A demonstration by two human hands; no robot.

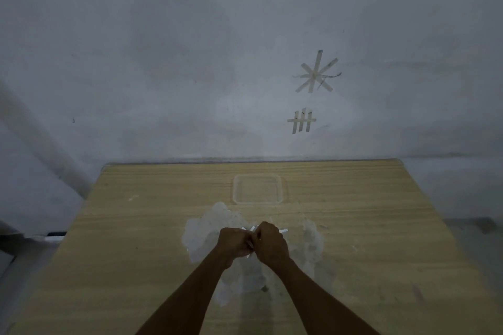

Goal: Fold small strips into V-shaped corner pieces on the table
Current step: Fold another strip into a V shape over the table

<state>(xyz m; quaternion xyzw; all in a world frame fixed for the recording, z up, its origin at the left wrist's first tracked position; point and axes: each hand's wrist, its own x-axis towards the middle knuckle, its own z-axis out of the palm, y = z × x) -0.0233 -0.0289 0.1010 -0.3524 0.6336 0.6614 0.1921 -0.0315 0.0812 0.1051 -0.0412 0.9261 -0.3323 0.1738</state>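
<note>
Now | left hand (234, 243) and right hand (270, 245) are pinching small white strips (284, 231), fingers curled | above the wooden table (136, 253)

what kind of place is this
Likely a makeshift craft spot in a bare room: a wood-grain table against a plain grey wall, tape marks stuck on it, and a left hand and right hand pinching small white strips.
</note>
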